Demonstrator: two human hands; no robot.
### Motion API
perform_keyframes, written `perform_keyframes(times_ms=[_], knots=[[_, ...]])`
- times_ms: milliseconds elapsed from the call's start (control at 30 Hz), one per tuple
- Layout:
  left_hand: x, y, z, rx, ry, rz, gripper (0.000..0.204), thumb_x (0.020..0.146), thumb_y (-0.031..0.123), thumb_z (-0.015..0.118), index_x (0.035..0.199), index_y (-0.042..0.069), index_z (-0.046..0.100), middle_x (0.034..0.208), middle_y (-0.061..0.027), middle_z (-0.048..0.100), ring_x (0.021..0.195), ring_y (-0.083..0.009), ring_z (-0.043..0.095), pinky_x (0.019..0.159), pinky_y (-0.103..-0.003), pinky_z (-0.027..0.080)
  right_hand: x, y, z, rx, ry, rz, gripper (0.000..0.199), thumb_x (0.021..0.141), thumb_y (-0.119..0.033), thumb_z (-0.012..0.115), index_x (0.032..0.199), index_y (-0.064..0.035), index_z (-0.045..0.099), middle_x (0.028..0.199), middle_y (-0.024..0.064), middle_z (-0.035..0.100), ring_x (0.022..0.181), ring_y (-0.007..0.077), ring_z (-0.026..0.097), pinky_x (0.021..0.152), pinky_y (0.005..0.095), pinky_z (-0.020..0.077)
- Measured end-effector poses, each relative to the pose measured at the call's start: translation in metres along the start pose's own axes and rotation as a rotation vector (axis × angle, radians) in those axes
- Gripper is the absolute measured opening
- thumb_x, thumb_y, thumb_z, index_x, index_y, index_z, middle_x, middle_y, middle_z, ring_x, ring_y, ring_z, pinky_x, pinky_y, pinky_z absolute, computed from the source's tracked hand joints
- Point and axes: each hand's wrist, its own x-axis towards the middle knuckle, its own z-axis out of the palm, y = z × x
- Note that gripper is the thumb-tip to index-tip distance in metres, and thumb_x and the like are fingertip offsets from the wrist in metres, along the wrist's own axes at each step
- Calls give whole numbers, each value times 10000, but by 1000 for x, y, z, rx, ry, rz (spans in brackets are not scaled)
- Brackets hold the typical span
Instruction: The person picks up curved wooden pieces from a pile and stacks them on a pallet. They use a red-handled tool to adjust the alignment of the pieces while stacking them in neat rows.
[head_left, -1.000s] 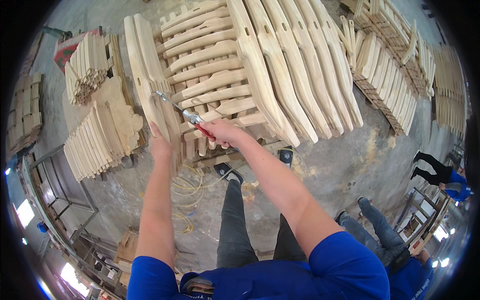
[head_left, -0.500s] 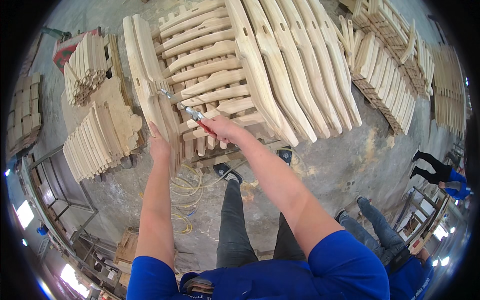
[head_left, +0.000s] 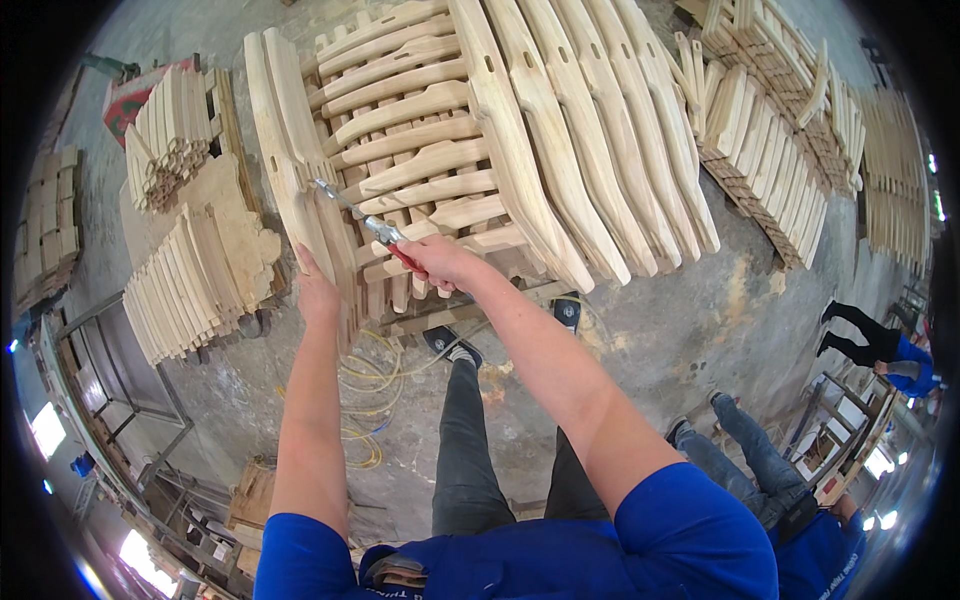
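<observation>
My right hand grips the red handle of a silver gun with a long thin nozzle. The nozzle's tip sits at a slot in the top of a curved wooden piece, part of a pair lying side by side on the left of the stack. Near the closer end of that pair, my left hand is closed on the wood, some fingers hidden. To the right, more slotted curved pieces lie in a row across a layer of shaped wooden slats.
Cut wood is stacked on the left and right. A yellow hose loops on the concrete floor near my feet. One person stands close on my right, another farther off. A metal frame stands at left.
The gun in my right hand has shifted very slightly, its nozzle still at the slot. My left hand stays on the wood.
</observation>
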Motion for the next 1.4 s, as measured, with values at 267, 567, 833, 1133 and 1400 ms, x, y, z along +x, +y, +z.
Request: perform_keyframes(times_ms=[267,567,833,1133,1400], knots=[[2,3,2,-13,15,37,790,835,79,452,1410,138,-86,1080,-272,454,870,-389,570,723,-439,485,14,12,-16,-43,118,26,437,858,-438,481,635,-64,519,522,24,458,379,121,364,349,288,276],[-4,8,-2,-42,-11,18,827,809,52,473,1409,134,-91,1071,-282,455,865,-391,566,734,-443,475,21,20,-25,56,24,120,413,863,-465,447,707,-89,508,552,-1,439,375,75,306,329,244,219],[0,7,-2,-22,4,23,829,802,46,471,1410,133,-85,1036,-272,464,848,-386,572,724,-439,477,31,26,-25,81,92,84,445,861,-450,462,662,-55,510,535,30,467,362,117,348,342,280,260],[1,-1,1,-9,1,16,840,800,62,483,1412,142,-86,1045,-267,460,859,-384,569,725,-438,481,10,3,-25,164,-184,114,420,876,-461,473,707,-80,520,559,2,449,346,49,272,304,216,177],[8,0,3,-8,-34,36,921,771,96,538,1398,131,-137,1084,-269,439,813,-409,573,717,-471,477,12,19,-41,90,-38,101,428,880,-453,430,697,-75,516,545,-4,449,353,71,304,318,229,198]])
